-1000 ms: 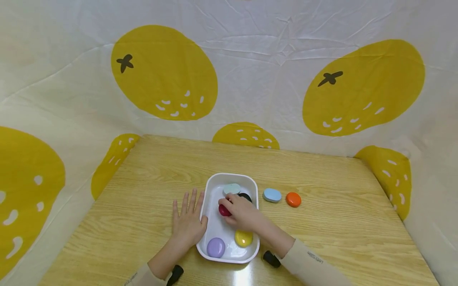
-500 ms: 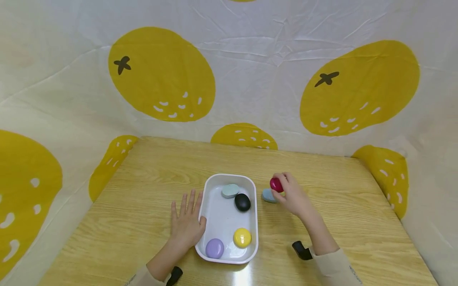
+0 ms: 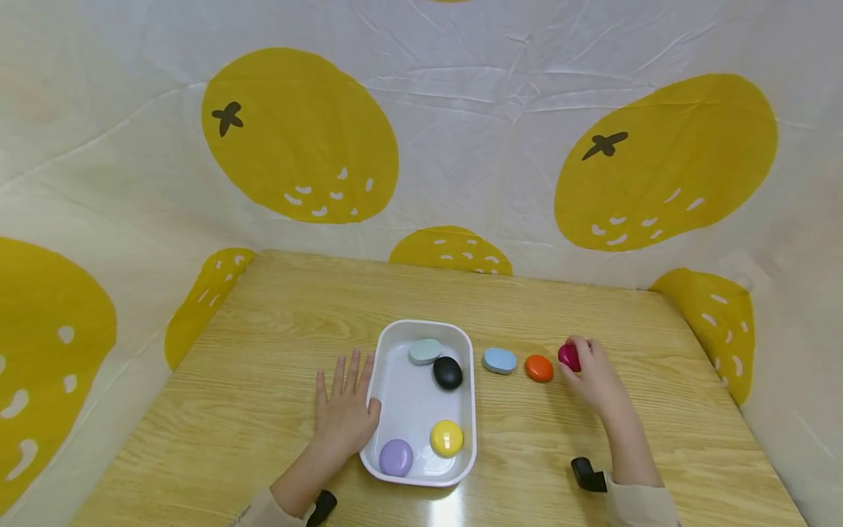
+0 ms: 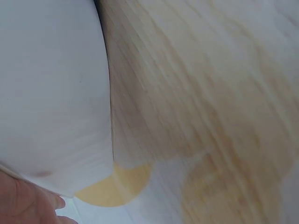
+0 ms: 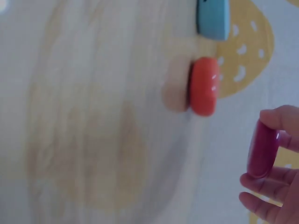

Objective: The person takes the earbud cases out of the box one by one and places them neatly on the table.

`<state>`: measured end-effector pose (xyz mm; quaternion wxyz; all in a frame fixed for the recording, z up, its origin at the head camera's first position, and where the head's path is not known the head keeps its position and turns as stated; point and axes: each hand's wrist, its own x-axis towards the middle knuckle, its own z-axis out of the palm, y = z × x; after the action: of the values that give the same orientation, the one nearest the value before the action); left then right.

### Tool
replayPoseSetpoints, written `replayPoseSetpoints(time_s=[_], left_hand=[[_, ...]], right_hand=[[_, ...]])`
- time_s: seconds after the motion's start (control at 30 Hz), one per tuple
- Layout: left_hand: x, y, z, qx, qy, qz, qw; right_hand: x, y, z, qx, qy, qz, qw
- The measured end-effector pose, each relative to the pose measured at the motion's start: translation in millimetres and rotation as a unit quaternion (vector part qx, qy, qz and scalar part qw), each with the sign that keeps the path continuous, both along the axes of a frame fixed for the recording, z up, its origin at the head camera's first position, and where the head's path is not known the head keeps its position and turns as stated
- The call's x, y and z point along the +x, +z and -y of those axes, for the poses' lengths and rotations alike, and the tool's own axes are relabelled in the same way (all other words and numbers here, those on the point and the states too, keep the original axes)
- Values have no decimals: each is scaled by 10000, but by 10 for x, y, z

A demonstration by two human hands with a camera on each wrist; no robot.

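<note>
My right hand (image 3: 598,382) pinches a glossy crimson pebble-like piece (image 3: 569,358) between thumb and fingers, right of the orange round piece (image 3: 539,368). In the right wrist view the crimson piece (image 5: 262,150) appears edge-on, apart from the orange one (image 5: 204,87). Flat beside the white tray (image 3: 473,410), my left hand (image 3: 345,416) has its fingers straight and spread, thumb at the rim. Inside the tray lie a pale green oval piece (image 3: 424,352), a black one (image 3: 448,373), a yellow disc (image 3: 447,438) and a lilac disc (image 3: 396,458).
A light blue oval piece (image 3: 500,361) sits on the wooden table (image 3: 316,307) between the tray and the orange piece. Behind and at both sides hangs a white cloth (image 3: 474,168) printed with yellow fruit.
My right hand has lifted the crimson piece out of the tray and carried it right, past the blue and orange pieces. My left hand has stayed by the tray.
</note>
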<state>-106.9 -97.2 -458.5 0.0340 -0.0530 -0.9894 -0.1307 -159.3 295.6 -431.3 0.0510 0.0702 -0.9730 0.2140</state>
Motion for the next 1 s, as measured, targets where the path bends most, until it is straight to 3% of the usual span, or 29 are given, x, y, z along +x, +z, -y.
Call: replayPoseSetpoints(time_s=[0.2,0.53,0.83,1.0], left_hand=[[2,6,-5,11,-13,-25,10000],[2,-4,2,-3,7,-6,10000],[-3,-2,2,-43,14,35,10000],[-4,12,-2,-8,-4,75,10000]], right_hand=[[29,-160,-155,236,-119,252,9993],[-24,-319,-246,231,68,297,9993],[-57,-373,-275,318,34,355,9989],[-73,-303,-217,359,-85,407,9985]])
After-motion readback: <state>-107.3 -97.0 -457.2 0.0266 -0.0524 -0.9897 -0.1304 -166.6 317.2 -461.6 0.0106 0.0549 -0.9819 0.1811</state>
